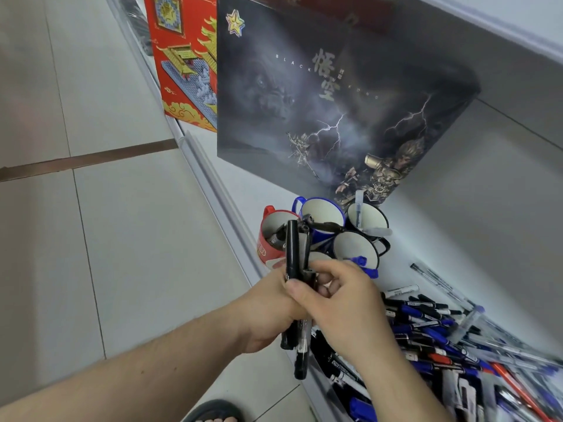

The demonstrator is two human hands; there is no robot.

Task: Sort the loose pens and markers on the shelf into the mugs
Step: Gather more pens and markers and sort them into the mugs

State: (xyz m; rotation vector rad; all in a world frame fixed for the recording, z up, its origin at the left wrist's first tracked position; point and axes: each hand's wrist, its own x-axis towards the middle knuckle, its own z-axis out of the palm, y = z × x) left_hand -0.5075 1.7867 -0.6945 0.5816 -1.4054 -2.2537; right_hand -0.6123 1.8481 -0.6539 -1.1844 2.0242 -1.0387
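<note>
A view looking down along a pale grey shelf [475,214] that runs diagonally, with a raised front lip, above a floor [91,208] of large light tiles crossed by one brown strip. A pile of loose pens [441,339] and markers, mostly black, blue and a few red, covers the near right part of the shelf. Just beyond the pile stands a cluster of mugs [323,229]: one red, one blue and dark ones with white insides; some already hold pens. Behind the mugs a large dark box [320,95] printed with lightning and armoured figures stands upright, and past it a red box [185,62] with gold ornament. The two hands meet in front of the mugs, over the shelf edge. The left hand [268,315] grips a bunch of black markers [294,287] upright, and the right hand [338,303] curls its fingers and thumb round the same bunch. A sandalled foot [213,414] shows at the bottom edge.
</note>
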